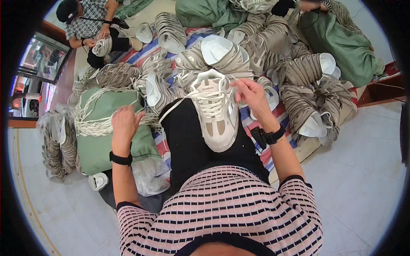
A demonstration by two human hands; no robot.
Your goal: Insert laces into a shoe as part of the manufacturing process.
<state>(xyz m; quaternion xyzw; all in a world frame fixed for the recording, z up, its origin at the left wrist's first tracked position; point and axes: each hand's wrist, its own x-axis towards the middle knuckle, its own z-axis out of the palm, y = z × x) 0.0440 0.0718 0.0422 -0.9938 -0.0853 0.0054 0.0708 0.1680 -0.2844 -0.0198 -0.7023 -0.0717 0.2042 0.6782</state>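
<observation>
Resting on lap, mesh-panelled sneaker (pixel 215 112); right hand (pixel 252 94) pinching flat lace (pixel 234 82).

Left fingertips (pixel 121 112) among laces (pixel 92 123)

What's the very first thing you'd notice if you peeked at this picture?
A pale beige and white sneaker stands out first, resting on the person's black-clad lap in the middle. The right hand pinches its white lace beside the tongue, while the left hand reaches into a bundle of white laces lying on a green sack at the left. Behind them, rows of matching shoes are heaped on a striped mat.
</observation>
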